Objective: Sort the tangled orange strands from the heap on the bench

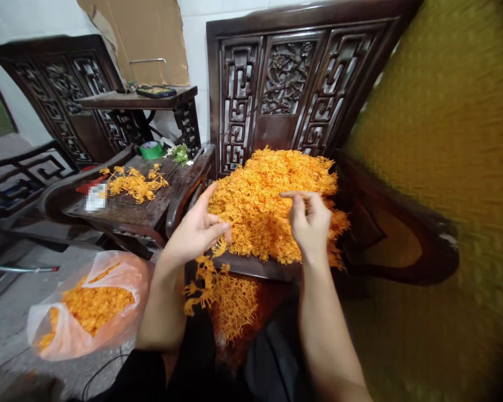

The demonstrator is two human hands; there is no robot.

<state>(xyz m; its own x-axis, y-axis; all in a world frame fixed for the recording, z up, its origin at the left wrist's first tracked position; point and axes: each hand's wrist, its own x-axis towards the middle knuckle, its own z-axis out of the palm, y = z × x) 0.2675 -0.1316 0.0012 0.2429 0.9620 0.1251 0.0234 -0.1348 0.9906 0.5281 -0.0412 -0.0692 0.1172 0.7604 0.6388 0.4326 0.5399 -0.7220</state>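
A carved dark wooden chair [285, 84] fills the middle of the view, and its seat carries one big heap of orange plastic flower sprigs [272, 206], piled there within easy reach of both hands. To its left stands a second carved chair [67, 95] with a low table [142, 100] beside it, and a smaller scatter of sprigs [136, 183] lies on that chair's seat. One clear plastic bag [88, 307] of the same orange pieces sits open on the floor, near left. A loose bunch of sprigs [226, 296] hangs over the seat edge onto the lap. The left hand [195, 231] has its grip closed on a sprig at the heap's near edge, thumb pressed to fingers. The right hand [310, 223] hovers over the heap, fingers curled inward; I cannot tell whether they pinch anything. One green tape roll [151, 149] rests far left.
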